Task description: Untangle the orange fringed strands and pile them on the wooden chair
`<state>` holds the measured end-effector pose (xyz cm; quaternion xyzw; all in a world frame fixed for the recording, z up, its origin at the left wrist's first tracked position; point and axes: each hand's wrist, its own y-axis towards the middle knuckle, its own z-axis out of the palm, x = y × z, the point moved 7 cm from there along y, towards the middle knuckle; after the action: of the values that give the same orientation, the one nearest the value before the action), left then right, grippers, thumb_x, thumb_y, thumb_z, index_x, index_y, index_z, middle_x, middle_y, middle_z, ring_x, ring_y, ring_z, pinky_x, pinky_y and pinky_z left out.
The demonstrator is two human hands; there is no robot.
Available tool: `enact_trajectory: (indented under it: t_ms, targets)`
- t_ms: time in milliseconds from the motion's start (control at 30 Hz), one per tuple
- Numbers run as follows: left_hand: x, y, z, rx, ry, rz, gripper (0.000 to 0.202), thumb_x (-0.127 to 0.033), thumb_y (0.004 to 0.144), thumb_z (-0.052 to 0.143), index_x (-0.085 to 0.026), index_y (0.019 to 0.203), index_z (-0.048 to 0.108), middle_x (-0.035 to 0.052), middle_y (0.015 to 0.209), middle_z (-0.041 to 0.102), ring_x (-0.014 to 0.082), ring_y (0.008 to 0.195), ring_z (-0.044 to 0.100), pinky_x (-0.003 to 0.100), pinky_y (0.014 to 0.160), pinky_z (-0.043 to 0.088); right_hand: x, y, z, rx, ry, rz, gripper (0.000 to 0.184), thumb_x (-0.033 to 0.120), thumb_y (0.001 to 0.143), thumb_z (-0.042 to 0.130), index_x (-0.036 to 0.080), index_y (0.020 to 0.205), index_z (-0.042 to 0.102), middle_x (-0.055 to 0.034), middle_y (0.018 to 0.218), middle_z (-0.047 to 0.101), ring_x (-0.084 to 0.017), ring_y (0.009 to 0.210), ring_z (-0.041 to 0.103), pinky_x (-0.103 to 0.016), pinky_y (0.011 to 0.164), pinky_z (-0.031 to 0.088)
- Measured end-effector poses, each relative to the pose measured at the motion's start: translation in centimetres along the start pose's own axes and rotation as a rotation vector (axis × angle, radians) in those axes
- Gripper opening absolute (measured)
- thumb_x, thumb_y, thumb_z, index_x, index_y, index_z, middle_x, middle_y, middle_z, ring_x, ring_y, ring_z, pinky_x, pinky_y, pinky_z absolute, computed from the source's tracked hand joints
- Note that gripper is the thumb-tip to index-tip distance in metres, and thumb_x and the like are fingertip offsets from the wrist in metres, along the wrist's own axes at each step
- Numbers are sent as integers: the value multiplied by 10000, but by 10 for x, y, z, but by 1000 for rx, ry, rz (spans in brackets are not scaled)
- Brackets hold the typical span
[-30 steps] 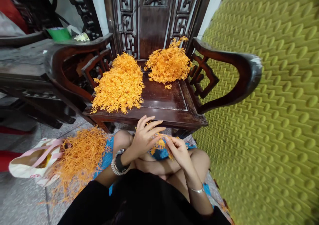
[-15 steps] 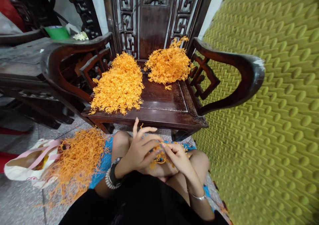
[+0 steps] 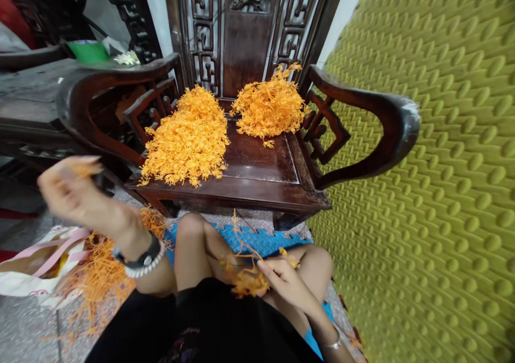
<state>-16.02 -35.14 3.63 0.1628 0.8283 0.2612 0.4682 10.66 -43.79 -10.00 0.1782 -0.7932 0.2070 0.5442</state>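
Observation:
My left hand [image 3: 74, 194] is raised at the far left, beside the chair's left armrest. Its fingers are smeared by motion, with an orange blur near the tips, so I cannot make out whether they hold anything. Over my lap my right hand [image 3: 285, 280] is closed, with thumb and finger pinching an orange stringy strand [image 3: 244, 245] that branches upward to the left. Below it a blurred frilly orange cluster [image 3: 250, 282] hangs in front of my legs; whether it is joined to the strand is unclear. A small yellow-orange piece [image 3: 290, 257] shows just behind the right hand.
A dark carved wooden chair [image 3: 261, 186] stands ahead, bearing a large frilly orange heap [image 3: 187, 143] and a smaller one [image 3: 271, 108]. Loose orange strands [image 3: 100, 277] lie on the floor at left, beside a white bag [image 3: 24, 282]. A blue mat [image 3: 241, 237] is beneath me; a textured green surface [image 3: 422, 218] fills the right.
My left hand has swung from beside my right hand up to the far left. The right hand still pinches orange material, and the strand and cluster there now show more fully.

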Motion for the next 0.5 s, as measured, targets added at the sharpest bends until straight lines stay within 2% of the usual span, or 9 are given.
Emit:
enact_trajectory:
  t_ms: [133,233,300,367,433,500]
  targets:
    - [39,58,8,13,200,15,472,-480,918,326,-163,940,675,-41,1171,660,162,1362,350,375,1196,173,-9,7,-2,-175,146,24,505,559,915,451,186,576,477,50,483,382,-89,450,322,-239,448,229]
    - [70,83,17,36,347,-12,471,-406,933,298,-112,1106,624,-21,1294,591,192,1374,316,456,1198,111,-9,20,4,-253,190,37,472,585,905,451,186,668,533,66,462,368,-85,412,303,-237,419,202]
    - [86,89,21,57,442,-29,436,-333,937,333,-83,1200,574,23,1355,544,248,1362,325,574,1170,53,-9,26,7,-288,225,43,458,592,905,444,190,705,535,84,425,337,-81,376,273,-234,398,183]
    - [93,88,25,73,496,-31,404,-264,934,384,-68,1249,545,75,1405,492,305,1362,311,661,1126,-5,-10,29,8,-315,252,42,453,598,904,440,192,730,538,95,399,328,-80,356,261,-230,389,180]
    - [87,79,27,69,531,-9,396,-232,939,399,-83,1283,527,101,1472,402,328,1400,230,667,1115,-70,-10,29,5,-344,270,34,466,622,892,437,192,746,543,98,386,338,-80,349,263,-228,392,197]
    - [69,63,32,73,538,38,404,-272,951,403,-139,1319,505,80,1524,319,297,1437,148,604,1155,-65,-9,28,-1,-372,283,25,491,649,889,408,193,772,547,105,370,337,-82,340,251,-229,402,218]
